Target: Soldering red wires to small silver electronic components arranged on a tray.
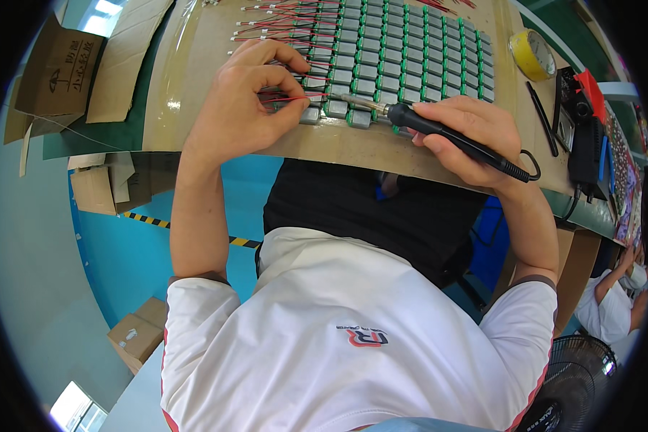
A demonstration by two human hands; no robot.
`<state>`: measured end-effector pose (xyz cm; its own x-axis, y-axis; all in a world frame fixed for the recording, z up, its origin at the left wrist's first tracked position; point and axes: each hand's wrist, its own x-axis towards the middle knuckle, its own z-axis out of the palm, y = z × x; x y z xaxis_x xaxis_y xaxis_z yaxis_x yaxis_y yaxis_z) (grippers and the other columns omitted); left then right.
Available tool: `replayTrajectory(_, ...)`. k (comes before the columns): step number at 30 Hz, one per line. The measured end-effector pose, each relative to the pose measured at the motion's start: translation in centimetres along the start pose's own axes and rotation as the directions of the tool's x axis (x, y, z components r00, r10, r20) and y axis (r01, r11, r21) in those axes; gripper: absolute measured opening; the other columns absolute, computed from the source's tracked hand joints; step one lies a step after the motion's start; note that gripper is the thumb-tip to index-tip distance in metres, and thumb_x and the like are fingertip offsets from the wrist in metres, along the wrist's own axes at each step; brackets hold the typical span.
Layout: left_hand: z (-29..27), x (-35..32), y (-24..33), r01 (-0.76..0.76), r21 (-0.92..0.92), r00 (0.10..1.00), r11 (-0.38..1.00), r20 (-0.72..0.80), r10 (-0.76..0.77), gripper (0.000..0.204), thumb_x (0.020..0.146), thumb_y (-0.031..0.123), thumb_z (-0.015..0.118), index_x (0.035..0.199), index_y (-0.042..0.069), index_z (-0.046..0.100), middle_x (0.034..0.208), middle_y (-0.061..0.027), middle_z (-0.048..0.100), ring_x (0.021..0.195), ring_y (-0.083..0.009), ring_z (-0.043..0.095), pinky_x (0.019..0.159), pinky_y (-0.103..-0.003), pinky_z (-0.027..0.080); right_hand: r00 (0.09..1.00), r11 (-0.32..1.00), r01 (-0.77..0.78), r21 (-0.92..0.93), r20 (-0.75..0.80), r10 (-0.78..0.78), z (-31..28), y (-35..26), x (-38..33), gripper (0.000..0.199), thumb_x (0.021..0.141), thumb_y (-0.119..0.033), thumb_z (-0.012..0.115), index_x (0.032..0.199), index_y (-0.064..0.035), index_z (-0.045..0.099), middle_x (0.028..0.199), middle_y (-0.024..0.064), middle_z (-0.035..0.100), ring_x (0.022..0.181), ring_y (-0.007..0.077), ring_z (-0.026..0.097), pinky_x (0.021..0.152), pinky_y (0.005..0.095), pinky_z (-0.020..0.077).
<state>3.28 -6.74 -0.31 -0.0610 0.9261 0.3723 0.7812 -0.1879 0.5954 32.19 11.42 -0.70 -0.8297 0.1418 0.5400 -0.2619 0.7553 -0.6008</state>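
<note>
The brown cardboard-covered table [167, 108] carried the work; above its near edge the bare left hand [248, 101] had thumb and forefinger pinched together on what looked like a thin red wire [315, 95], and a slack pinch could have let that wire roll out of place. Just beyond the knuckles, thin red-and-black leads with small white plugs [284, 36] fanned out, liable to snag if the hand shifted. The slim soldering iron with a black handle [450, 135] pointed its metal tip at the wire's end, close to those fingers, so a small slip might have burned skin or melted insulation; whether tip and wire touched was too small to tell. Around it, grey rectangular blocks with green edges [392, 65] stood in tight rows, where stray solder might have bridged neighbouring contacts. The right hand [475, 129] had its fingers wrapped firmly round the handle; the black cord [535, 167] curled off beside the wrist, and a tug could have jerked the tip sideways.
</note>
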Motion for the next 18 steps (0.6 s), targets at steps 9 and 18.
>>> replayTrajectory(9,0.3,0.0,-0.1,0.006,-0.01,1.0,1.0,-0.011,-0.006,0.007,0.078,0.007,0.081,0.079,0.003,0.075,0.11,-0.0074,0.074,0.108,-0.0288,0.068,0.093,-0.04,0.056,0.998,0.998,-0.062,-0.011,-0.009,0.061,-0.5,-0.5,0.2,0.039,0.091,-0.009,0.083,0.128,0.0011,0.076,0.099,0.014,0.08,0.084,0.0279,0.077,0.074,0.0348,0.061)
replayTrajectory(18,-0.2,-0.3,0.0,0.014,0.001,1.0,1.0,0.018,-0.014,0.01,0.077,-0.001,0.081,0.082,0.001,0.073,0.116,-0.0082,0.072,0.114,-0.0281,0.065,0.096,-0.039,0.053,0.98,0.983,-0.178,0.051,-0.083,0.182,3.1,-1.8,2.1,0.033,0.095,0.001,0.078,0.126,-0.006,0.076,0.096,0.012,0.077,0.078,0.0247,0.073,0.071,0.0334,0.0588)
